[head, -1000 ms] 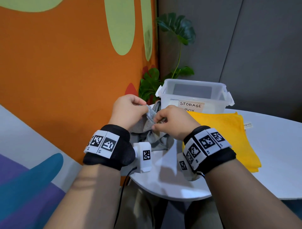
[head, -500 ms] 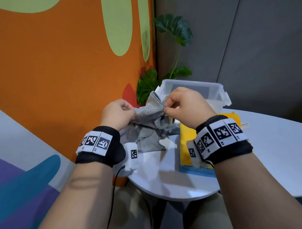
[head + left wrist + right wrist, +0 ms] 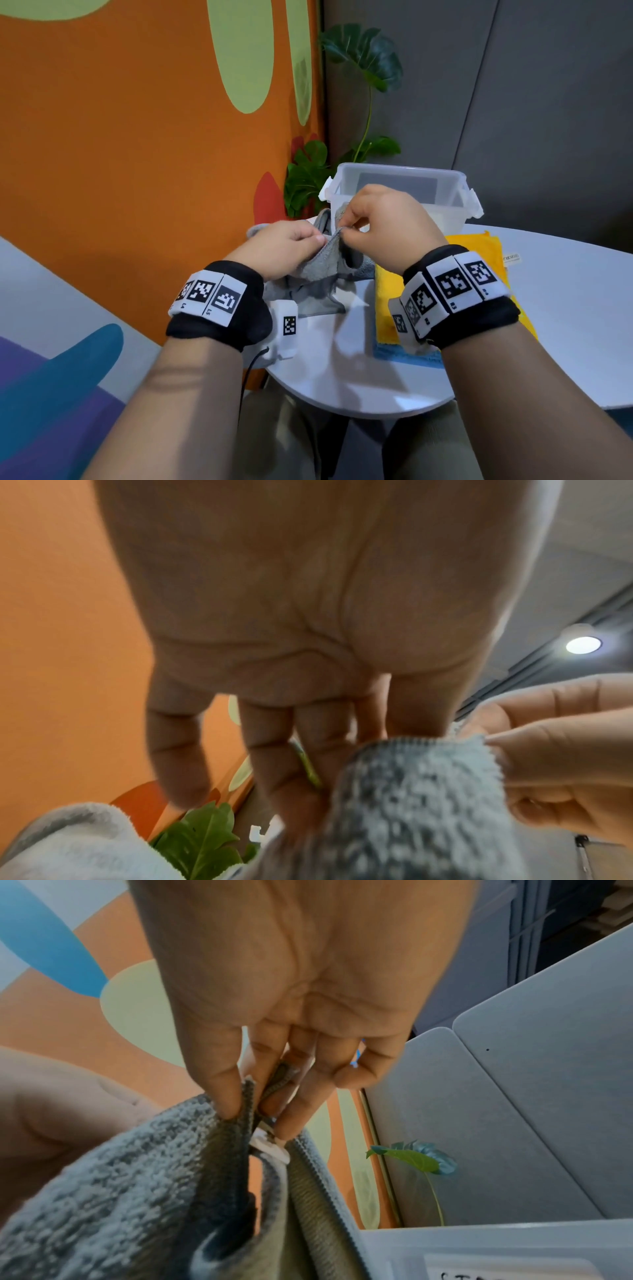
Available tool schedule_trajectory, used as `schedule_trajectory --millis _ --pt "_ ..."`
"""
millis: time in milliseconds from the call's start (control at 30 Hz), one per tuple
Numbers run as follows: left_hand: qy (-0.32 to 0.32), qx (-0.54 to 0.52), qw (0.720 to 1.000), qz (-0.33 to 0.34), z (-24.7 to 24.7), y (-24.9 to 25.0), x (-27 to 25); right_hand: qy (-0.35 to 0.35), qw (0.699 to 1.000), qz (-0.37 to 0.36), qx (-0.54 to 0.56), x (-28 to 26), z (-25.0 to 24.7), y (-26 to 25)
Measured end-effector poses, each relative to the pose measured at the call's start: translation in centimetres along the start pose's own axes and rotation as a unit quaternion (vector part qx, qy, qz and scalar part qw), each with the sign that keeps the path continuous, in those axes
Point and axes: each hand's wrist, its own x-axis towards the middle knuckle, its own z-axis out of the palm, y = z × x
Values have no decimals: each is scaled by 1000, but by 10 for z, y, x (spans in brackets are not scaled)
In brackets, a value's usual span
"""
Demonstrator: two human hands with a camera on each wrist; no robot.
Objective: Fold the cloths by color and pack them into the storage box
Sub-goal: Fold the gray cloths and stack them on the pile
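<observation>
White table carries the open box, a yellow cloth, then the grey cloth. I pinch its hem with left hand and right hand, mid-fold. Next: align corners.

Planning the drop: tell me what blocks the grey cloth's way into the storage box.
Nothing visible does. The grey cloth, pinched by both the left hand and right hand, hangs just in front of the storage box, which has no lid on.
</observation>
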Motion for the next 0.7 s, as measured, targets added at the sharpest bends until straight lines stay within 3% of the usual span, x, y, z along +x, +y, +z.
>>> schedule_trajectory --millis 67,167,400,600,700 --pt "-38 16 999 -21 3 -1 2 -8 1000 -12 -5 -2 2 -4" --pt "-27 44 998 -44 5 -5 3 -14 1000 -21 6 -5 2 -4" --pt "129 118 975 -134 5 -14 9 -47 997 -49 40 -5 3 -4" --pt "246 31 945 -212 -9 -31 13 -66 997 -31 34 -8 0 -1" --pt "293 6 936 -196 -22 -34 13 -51 998 -2 29 -6 -1 3"
